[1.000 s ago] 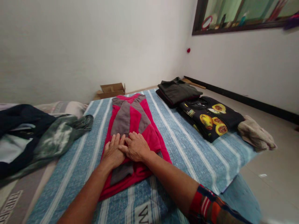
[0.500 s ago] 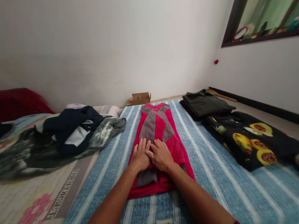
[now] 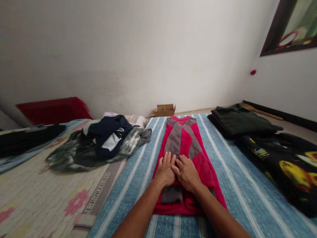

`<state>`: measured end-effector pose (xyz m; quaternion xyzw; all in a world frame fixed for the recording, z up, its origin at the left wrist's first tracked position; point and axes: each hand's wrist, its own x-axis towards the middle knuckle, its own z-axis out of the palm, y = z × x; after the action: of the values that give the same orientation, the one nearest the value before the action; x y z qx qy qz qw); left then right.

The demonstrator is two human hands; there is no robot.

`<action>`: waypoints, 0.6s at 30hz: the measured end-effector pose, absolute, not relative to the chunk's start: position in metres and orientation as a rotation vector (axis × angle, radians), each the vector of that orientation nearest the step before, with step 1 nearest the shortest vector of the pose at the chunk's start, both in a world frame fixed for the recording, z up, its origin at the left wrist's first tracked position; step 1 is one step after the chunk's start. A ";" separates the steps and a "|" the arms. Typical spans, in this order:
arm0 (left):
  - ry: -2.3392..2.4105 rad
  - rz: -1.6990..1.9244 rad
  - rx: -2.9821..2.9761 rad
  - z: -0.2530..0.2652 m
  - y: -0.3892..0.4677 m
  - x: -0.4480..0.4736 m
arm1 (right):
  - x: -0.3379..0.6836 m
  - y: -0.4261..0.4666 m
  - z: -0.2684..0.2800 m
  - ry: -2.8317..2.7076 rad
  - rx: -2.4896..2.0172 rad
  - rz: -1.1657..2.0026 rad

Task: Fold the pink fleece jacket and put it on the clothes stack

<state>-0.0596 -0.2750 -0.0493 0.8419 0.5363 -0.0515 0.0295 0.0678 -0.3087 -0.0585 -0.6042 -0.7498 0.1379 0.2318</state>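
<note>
A red and grey long-sleeved top lies on the blue striped sheet, its collar at the far end and its sleeves folded in over the body. My left hand rests palm down on the middle of the top, fingers stretched out. Beside it, my right hand lies flat on the same cloth, thumb close to the left hand. Neither hand grips the fabric. Part of the folded sleeves is hidden under my hands and forearms.
At the left, a navy garment and a camouflage garment lie heaped on a floral mat. Dark folded clothes and a black fruit-print garment lie at the right. Near the wall stands a cardboard box.
The view has turned left, so everything sits further right, and more dark clothing shows at the left. My hands stay flat on the top in about the same place.
</note>
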 end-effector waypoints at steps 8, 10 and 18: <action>1.636 -0.099 2.569 -0.051 -0.278 -0.059 | 0.067 -0.310 -0.061 -2.090 -1.639 0.326; 1.633 -0.077 2.566 -0.052 -0.279 -0.060 | 0.067 -0.310 -0.062 -2.096 -1.640 0.311; 1.632 0.005 2.591 -0.062 -0.276 -0.064 | 0.067 -0.312 -0.065 -2.104 -1.650 0.274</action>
<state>-0.0640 -0.2765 -0.0624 0.8455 0.5325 0.0018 0.0399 0.0666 -0.3115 -0.0648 -0.5981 -0.7627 0.0994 0.2250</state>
